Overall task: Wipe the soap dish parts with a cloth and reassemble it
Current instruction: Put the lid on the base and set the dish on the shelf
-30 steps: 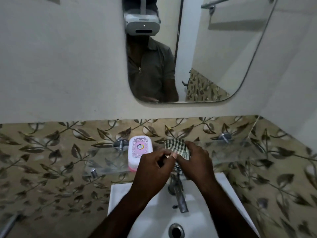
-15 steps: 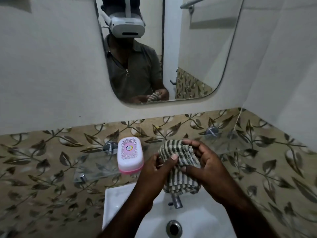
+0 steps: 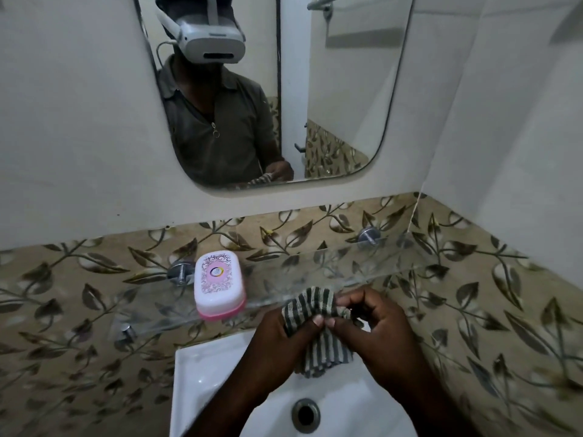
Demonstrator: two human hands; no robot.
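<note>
A closed soap dish (image 3: 219,283) with a white patterned lid and pink base sits on the glass shelf (image 3: 331,266), left of my hands. A dark-and-light striped cloth (image 3: 318,335) hangs bunched over the sink between both hands. My left hand (image 3: 280,339) pinches the cloth's upper edge from the left. My right hand (image 3: 375,329) grips the same edge from the right, fingers curled over it. The fingertips of both hands nearly meet on the cloth. The tap is hidden behind the cloth and hands.
A white sink (image 3: 202,373) with a drain hole (image 3: 305,415) lies below my hands. Leaf-patterned tiles (image 3: 79,310) cover the wall behind the shelf. A mirror (image 3: 331,89) above reflects a person in a headset. A side wall stands close on the right.
The view has tilted down and closer. Both hands lifted the cloth off the tap area and now hold it bunched over the sink. The soap dish has stayed on the shelf.
</note>
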